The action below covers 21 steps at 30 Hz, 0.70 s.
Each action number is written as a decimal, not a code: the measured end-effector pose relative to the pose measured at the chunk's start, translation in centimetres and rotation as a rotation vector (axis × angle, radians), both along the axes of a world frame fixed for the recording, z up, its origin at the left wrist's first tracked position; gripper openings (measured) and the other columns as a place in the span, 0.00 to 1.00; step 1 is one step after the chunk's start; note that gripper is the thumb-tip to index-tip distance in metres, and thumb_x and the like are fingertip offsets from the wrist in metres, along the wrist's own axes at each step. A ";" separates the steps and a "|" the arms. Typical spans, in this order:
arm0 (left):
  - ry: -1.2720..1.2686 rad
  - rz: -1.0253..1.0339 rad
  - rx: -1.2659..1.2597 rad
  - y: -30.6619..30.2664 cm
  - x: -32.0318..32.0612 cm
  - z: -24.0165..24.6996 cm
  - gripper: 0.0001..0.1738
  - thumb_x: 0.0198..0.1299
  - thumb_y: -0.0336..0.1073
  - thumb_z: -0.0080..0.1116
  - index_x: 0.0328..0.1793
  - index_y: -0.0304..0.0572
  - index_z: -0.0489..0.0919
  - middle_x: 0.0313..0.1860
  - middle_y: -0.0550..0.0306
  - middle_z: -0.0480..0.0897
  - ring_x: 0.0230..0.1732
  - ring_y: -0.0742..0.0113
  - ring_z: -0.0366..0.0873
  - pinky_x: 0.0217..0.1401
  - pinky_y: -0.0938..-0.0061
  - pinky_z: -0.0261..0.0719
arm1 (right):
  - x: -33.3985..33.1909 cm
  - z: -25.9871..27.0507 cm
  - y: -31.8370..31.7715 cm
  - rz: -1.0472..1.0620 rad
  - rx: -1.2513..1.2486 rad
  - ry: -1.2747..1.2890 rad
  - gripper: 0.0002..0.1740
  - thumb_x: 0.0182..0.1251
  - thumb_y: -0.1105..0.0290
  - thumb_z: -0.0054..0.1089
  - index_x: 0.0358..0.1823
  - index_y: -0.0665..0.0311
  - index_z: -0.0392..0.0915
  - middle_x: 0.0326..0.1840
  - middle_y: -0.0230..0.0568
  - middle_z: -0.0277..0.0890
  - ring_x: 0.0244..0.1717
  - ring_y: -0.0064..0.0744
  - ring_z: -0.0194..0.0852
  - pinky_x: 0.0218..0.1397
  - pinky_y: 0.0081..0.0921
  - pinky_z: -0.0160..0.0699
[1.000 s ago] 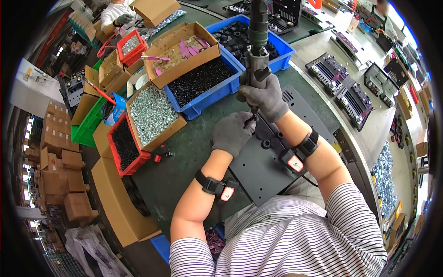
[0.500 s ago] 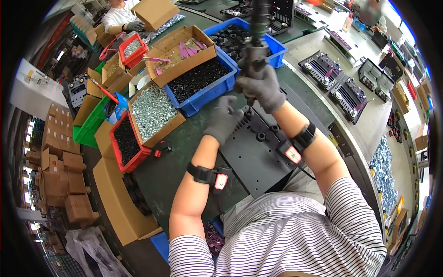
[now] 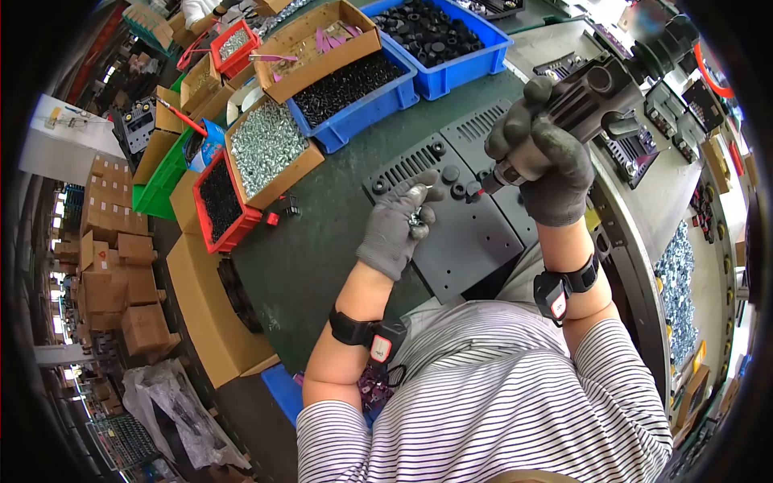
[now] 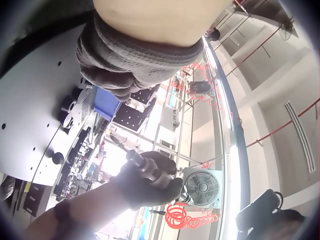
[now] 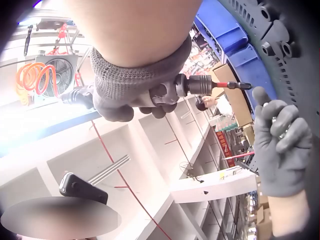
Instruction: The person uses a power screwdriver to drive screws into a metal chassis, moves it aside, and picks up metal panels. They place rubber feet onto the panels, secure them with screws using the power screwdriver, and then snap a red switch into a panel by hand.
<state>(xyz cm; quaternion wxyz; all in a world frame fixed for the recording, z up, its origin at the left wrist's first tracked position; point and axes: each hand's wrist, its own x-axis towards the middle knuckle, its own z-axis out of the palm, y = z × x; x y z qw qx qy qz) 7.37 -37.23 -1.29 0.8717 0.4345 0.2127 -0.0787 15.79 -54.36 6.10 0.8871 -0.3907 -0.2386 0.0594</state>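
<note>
My gloved right hand (image 3: pixel 551 157) grips a pistol-shaped power screwdriver (image 3: pixel 592 97), tilted above the dark metal panel. Its bit (image 5: pixel 232 85), black with a red band, points toward my left hand in the right wrist view. The gloved left hand (image 3: pixel 394 229) is curled over the panel's left edge and holds small silver screws (image 3: pixel 415 216) among its fingers, with one near the fingertips. Beneath both hands lies the slotted, drilled panel (image 3: pixel 467 249). Several round black feet (image 3: pixel 451 174) sit on it, some with a hole in the middle.
Beyond the panel stand blue bins of black feet (image 3: pixel 431 40) and black screws (image 3: pixel 346 92). To the left are a carton of silver screws (image 3: pixel 266 149) and a red bin of black screws (image 3: pixel 219 201). Partly assembled units (image 3: pixel 628 153) lie on the right-hand bench.
The screwdriver was upright with its bit down at a foot on the panel; it has lifted and tilted rightward. My left hand drew away from the bit and now shows screws in its curled fingers.
</note>
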 end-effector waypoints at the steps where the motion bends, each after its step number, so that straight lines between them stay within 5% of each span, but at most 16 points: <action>1: -0.034 0.002 0.015 -0.4 -0.3 -0.1 0.14 0.67 0.33 0.46 0.57 0.39 0.73 0.40 0.56 0.78 0.23 0.83 0.67 0.18 0.92 0.65 | -0.2 -0.1 -0.2 -0.002 0.003 0.011 0.28 0.50 0.65 0.57 0.53 0.68 0.65 0.28 0.42 0.73 0.27 0.36 0.77 0.26 0.24 0.73; 9: -0.028 -0.069 -0.269 -2.2 -1.4 -0.9 0.13 0.66 0.31 0.49 0.55 0.40 0.75 0.41 0.55 0.79 0.26 0.82 0.68 0.19 0.92 0.66 | -0.9 0.0 -1.3 0.035 0.010 0.046 0.29 0.50 0.64 0.59 0.54 0.65 0.64 0.28 0.42 0.73 0.26 0.36 0.76 0.20 0.26 0.73; 14: -0.041 -0.106 -0.352 -2.9 -2.1 -1.5 0.15 0.63 0.38 0.57 0.54 0.44 0.75 0.35 0.62 0.78 0.24 0.83 0.64 0.18 0.92 0.62 | -1.2 -0.2 -1.2 0.059 0.117 0.022 0.25 0.52 0.71 0.58 0.53 0.64 0.64 0.30 0.42 0.73 0.29 0.35 0.73 0.37 0.34 0.76; 21: -0.044 -0.190 -0.489 -3.4 -2.4 -0.8 0.18 0.64 0.47 0.55 0.48 0.38 0.74 0.29 0.67 0.76 0.21 0.83 0.61 0.17 0.91 0.59 | -1.7 -0.1 -1.1 0.126 0.203 0.033 0.29 0.50 0.70 0.64 0.54 0.63 0.63 0.30 0.40 0.74 0.29 0.34 0.73 0.36 0.32 0.76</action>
